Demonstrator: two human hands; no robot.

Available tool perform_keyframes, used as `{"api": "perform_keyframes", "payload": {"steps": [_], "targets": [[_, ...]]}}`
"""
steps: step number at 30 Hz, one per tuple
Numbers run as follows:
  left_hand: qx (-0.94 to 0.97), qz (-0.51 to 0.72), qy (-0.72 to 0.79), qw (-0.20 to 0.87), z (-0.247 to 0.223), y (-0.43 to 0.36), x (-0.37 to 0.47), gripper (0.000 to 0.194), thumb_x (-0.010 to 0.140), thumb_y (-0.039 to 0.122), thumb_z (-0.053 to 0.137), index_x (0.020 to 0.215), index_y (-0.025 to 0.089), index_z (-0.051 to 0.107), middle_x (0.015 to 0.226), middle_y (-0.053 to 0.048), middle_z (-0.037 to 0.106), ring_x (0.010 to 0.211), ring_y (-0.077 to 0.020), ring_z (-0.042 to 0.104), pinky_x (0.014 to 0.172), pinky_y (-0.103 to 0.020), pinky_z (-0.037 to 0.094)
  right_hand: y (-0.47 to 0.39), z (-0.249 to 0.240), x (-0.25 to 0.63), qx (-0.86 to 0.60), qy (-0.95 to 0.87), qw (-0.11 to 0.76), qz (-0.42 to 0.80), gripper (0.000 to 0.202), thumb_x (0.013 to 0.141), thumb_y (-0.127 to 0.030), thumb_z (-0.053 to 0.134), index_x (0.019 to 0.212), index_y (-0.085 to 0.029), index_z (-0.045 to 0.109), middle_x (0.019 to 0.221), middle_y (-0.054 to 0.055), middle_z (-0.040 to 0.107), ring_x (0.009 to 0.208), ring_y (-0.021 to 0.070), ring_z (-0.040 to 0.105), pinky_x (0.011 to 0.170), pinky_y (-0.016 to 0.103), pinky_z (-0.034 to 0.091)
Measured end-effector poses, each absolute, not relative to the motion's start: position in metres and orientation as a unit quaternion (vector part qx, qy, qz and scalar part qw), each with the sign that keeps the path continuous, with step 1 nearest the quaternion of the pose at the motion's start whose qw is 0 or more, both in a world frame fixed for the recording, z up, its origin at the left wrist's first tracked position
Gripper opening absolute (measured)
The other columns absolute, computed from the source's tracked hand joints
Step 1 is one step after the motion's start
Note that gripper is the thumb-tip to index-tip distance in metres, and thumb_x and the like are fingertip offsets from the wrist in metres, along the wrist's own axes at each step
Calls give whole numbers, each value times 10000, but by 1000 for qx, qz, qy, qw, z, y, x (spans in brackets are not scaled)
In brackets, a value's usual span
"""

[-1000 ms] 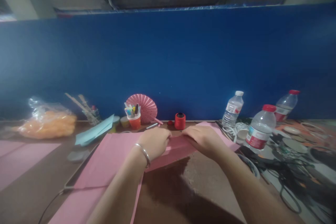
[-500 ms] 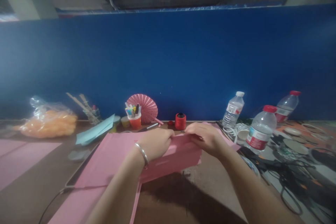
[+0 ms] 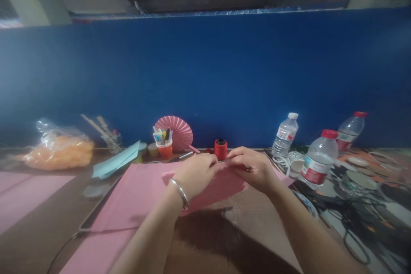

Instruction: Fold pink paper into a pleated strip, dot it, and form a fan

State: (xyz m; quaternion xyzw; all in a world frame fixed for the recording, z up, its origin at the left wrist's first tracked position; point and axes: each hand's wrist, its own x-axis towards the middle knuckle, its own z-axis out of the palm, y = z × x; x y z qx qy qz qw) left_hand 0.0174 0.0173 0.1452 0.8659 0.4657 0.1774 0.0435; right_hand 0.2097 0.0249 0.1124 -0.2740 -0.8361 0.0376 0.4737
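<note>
At far left, a clear plastic bag (image 3: 59, 150) with orange contents rests on the table (image 3: 41, 235). To its right, light-blue paper (image 3: 117, 159) lies tilted, just in front of a jar of sticks. Flat pink sheets (image 3: 128, 199) cover the table in front of it. An orange cup (image 3: 165, 151) holding pens stands upright before a pink pleated fan (image 3: 180, 130).

The left hand (image 3: 196, 175), with a silver bracelet (image 3: 180, 192) at the wrist, grasps the upper edge of the pink workpiece (image 3: 221, 189); its fingers are curled. The workpiece is located between the hands, with its lower edge toward the wearer. A red spool (image 3: 220, 150) stands behind it.

The right hand (image 3: 253, 169) pinches the same edge, fingers bent; its thumb contact is partly hidden. At right, three plastic bottles (image 3: 321, 160) stand near black cables (image 3: 356, 218).
</note>
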Motion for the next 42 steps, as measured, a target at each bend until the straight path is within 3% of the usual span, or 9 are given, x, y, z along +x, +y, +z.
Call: {"api": "perform_keyframes", "payload": {"steps": [5,9,12,17,31,37,42], "targets": [[851,227,474,-4,149,14,17,145,821,279,442,771,199,551,787,0,580,708,-152,538,630,-255,383,22,115,207,-343,-785,504,108,297,724,-285,616,996,-180,563,935,77,638,856,191,593,749,307,473],[841,245,482,-17,150,11,18,113,798,254,488,718,197,545,751,9,565,673,-144,532,617,-254,384,26,110,203,-358,-761,527,125,147,751,-275,588,864,-185,614,862,66,665,783,179,617,704,293,491],[845,277,458,-4,150,8,21,106,806,289,498,791,214,571,766,12,580,692,-144,538,647,-259,398,28,104,199,-351,-736,560,149,130,743,-292,600,820,-189,621,806,57,670,717,167,625,645,274,508],[847,329,417,-4,149,7,23,136,828,268,482,819,219,608,792,4,601,724,-135,545,697,-260,412,27,102,196,-349,-715,586,154,130,721,-294,623,801,-191,627,767,50,680,671,165,635,616,273,519],[864,303,395,-74,152,2,23,191,855,255,429,800,180,597,784,-31,595,763,-151,542,717,-284,421,21,109,197,-375,-724,573,78,120,723,-317,618,726,-200,646,676,22,670,571,139,602,526,223,473],[862,332,380,-50,151,-1,28,175,855,250,421,821,187,580,793,-20,593,748,-145,540,719,-285,425,18,111,196,-360,-738,566,72,88,738,-271,602,689,-204,632,621,4,642,558,127,577,535,220,463],[865,330,376,-46,152,-2,27,166,850,236,424,812,186,578,778,-18,590,755,-147,535,735,-292,417,19,109,197,-327,-722,600,107,87,720,-257,625,779,-193,625,727,34,662,641,148,606,586,246,490]]}}
